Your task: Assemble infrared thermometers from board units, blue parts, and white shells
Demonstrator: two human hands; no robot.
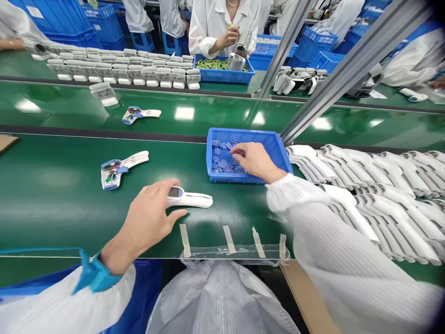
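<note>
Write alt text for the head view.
A person's right hand reaches into a blue bin of small blue parts, while the left hand is at a white thermometer-like device with a small screen on a green workbench. An open device showing wires lies farther left; white casings lie in rows at right.

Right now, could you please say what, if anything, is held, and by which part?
I can't tell: the left hand curves around the white device's screen end; the right hand reaches into the blue tray.
</note>
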